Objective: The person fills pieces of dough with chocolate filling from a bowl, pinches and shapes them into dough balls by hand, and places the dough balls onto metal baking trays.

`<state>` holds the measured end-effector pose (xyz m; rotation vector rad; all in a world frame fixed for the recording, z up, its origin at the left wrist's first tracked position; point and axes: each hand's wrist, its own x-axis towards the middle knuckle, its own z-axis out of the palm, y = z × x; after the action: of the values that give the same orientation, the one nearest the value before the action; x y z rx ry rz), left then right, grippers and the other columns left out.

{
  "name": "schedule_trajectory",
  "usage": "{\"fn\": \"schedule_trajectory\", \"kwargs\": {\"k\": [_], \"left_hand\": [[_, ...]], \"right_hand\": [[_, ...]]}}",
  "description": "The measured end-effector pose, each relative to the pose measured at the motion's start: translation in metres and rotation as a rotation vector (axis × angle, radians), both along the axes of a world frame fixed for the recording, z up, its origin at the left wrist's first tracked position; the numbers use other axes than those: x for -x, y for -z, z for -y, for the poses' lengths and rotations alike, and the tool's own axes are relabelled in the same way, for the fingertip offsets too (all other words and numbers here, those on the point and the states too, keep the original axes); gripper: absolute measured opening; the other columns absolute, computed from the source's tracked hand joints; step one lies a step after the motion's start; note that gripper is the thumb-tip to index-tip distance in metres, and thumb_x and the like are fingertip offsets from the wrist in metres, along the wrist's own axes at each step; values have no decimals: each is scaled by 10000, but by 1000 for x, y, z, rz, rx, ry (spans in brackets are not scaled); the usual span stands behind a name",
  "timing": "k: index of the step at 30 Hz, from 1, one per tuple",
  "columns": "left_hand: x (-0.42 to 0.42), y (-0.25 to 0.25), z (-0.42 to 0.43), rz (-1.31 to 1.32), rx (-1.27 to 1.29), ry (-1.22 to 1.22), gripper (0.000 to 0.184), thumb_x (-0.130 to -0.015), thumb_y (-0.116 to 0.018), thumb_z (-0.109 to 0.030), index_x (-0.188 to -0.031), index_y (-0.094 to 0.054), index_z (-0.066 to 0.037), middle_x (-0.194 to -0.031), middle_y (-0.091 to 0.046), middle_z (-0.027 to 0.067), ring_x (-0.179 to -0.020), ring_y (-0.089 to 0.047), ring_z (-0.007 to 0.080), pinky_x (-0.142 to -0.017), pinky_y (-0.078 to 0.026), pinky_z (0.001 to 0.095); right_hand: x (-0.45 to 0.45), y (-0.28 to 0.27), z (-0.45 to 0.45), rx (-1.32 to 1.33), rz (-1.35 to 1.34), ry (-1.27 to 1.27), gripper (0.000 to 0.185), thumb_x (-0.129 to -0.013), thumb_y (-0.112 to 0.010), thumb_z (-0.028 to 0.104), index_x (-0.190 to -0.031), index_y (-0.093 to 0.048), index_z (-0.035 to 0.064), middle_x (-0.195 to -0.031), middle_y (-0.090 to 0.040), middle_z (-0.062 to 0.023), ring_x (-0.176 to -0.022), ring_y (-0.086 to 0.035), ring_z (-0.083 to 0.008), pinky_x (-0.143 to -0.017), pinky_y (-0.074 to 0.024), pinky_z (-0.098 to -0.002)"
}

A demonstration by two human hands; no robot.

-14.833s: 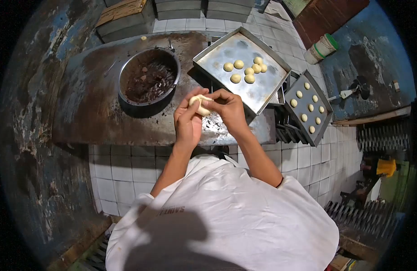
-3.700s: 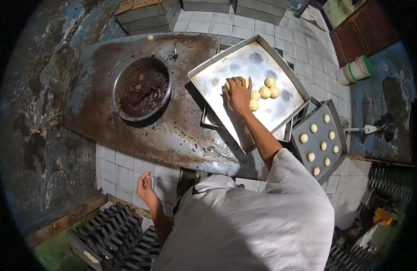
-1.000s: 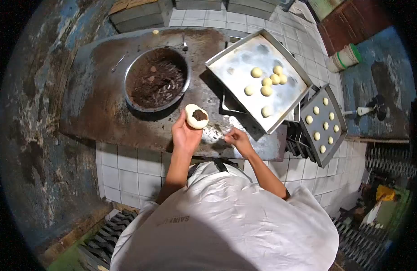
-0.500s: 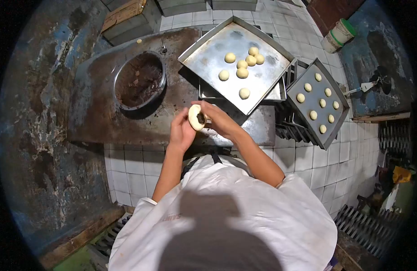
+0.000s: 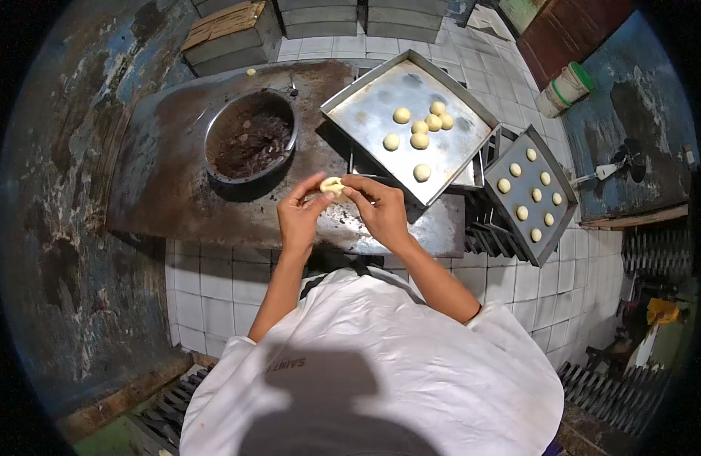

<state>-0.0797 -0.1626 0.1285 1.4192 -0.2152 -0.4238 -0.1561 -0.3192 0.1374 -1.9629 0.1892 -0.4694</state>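
Note:
My left hand (image 5: 299, 216) and my right hand (image 5: 382, 210) hold one piece of pale dough (image 5: 333, 185) between their fingertips, above the table's near edge. The dough is folded up, with a small opening at its top; the dark filling is barely visible. Up and to the left, a metal bowl (image 5: 210, 159) holds a dark crumbly mass (image 5: 248, 144). Beyond my right hand is a large metal tray (image 5: 373, 91) with several round dough balls (image 5: 419, 140), some touching each other.
A smaller dark tray (image 5: 496, 205) with several spaced dough balls stands to the right on a rack. The stained table (image 5: 160, 182) stretches left to a wall. Grey boxes (image 5: 232, 45) stand behind it. A bucket with a green lid (image 5: 567, 87) is at the back right.
The dough, earlier open with dark filling showing in my left hand, is now folded up between both hands. My right hand has moved in from beside it and pinches the rim.

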Motion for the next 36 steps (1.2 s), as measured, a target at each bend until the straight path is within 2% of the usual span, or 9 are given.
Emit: {"fn": "schedule_trajectory", "kwargs": {"k": [5,7,13,15,18,25,28,33,36], "left_hand": [[-13,1,-19,-98,365,-229,362,-972,-659,-85,-1301,-590,50,-1218,-679,141,-1116,-645,204,-989,-497,319],[-16,-11,-30,-89,443,-141,367,-1014,-593,-124,-1336,-571,51,-1313,-640,175,-1178,-623,225,-1042,-467,344],[-16,-37,-56,-34,611,66,354,-983,-580,-36,-1331,-603,23,-1455,-549,190,-1360,-495,240,-1185,-306,387],[-27,-34,-60,-62,613,29,300,-994,-597,-61,-1286,-614,8,-1347,-616,158,-1231,-575,200,-1082,-415,338],[-45,-32,-64,-124,581,-204,161,-1030,-606,-143,-1129,-607,-16,-1055,-641,49,-904,-600,87,-756,-494,232],[-55,-31,-73,-51,646,9,202,-1060,-562,-194,-1048,-643,-10,-1186,-682,137,-1038,-647,146,-872,-520,270],[-57,-32,-80,-74,700,137,226,-1049,-551,-176,-1067,-668,18,-1307,-634,162,-1168,-603,190,-1008,-465,327],[-53,-47,-89,-176,716,200,298,-1018,-576,-169,-1223,-629,41,-1358,-605,172,-1232,-578,216,-1065,-445,353],[-56,-26,-103,-466,576,83,310,-1030,-572,-175,-1259,-612,29,-1308,-632,151,-1152,-624,200,-990,-508,330]], "right_hand": [[-20,-34,-50,70,128,-27,289,-880,-723,5,-1167,-698,7,-1047,-741,-174,-864,-729,-232,-739,-552,-283],[-27,-31,-53,188,-42,-29,292,-872,-730,122,-1157,-697,69,-1132,-690,-188,-952,-686,-363,-759,-544,-416],[-54,-52,-77,-359,116,8,189,-825,-781,51,-998,-722,1,-983,-690,-81,-921,-663,-143,-731,-548,-294],[-58,-39,-89,-453,-87,-2,261,-826,-781,51,-1071,-717,-12,-1022,-684,-73,-928,-659,-147,-753,-542,-268],[-57,-55,-122,-216,119,50,358,-827,-770,44,-1179,-710,23,-1014,-684,-83,-957,-669,-190,-767,-554,-305],[-64,-59,-136,387,232,255,317,-798,-770,56,-1110,-719,67,-982,-652,-103,-856,-642,-253,-771,-551,-369],[-69,-59,-133,-306,96,197,190,-804,-799,89,-976,-741,35,-944,-709,-78,-863,-666,-171,-749,-528,-297],[-62,-54,-129,-523,15,67,158,-840,-777,76,-980,-762,4,-898,-735,-67,-832,-656,-113,-760,-509,-259],[-63,-56,-144,-243,108,165,221,-841,-761,36,-1060,-761,12,-933,-723,-82,-814,-667,-143,-727,-518,-280]]}}
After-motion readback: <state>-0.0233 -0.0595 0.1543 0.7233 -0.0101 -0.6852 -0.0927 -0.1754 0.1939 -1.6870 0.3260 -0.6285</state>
